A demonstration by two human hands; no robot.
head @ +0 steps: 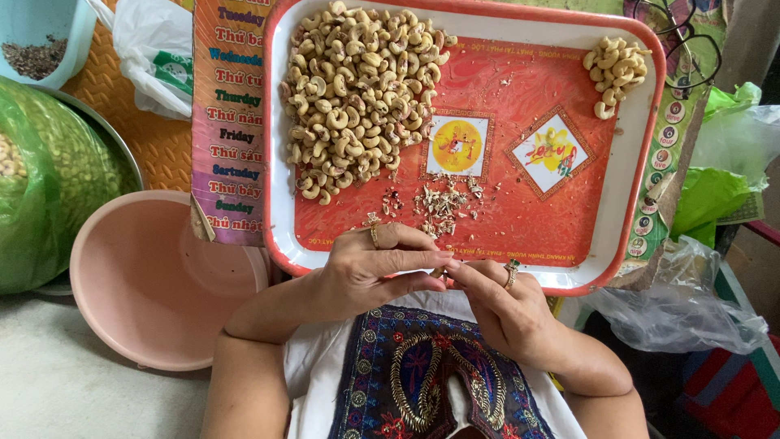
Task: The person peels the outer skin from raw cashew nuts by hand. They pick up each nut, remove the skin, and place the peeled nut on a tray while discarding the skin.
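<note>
1. Left hand (366,272) and right hand (500,305) meet fingertip to fingertip just over the tray's near edge, near its middle.
2. Both pinch one small cashew nut (439,271); left thumb and forefinger closed on its left end, right thumb and forefinger closed on its right end. Remaining fingers curled in.
3. The nut is mostly hidden by the fingertips; only a pale sliver shows. Long axis seems to run left-right along the tray's near edge; which end points where, cannot tell.
4. Ring on each hand.
5. Just beyond the fingers, on the tray floor near the near edge: scatter of husk bits (439,203).
6. Red tray (280,203) with white rim, rectangular, long side across the view.
7. Big heap of cashews (357,89) fills the tray's far left corner, running down the left side.
8. Small cashew pile (615,69) in the far right corner, well apart from the big heap.
9. Pink basin (146,280) left of the tray, beside the left forearm.
10. Green bag (41,179) further left.
</note>
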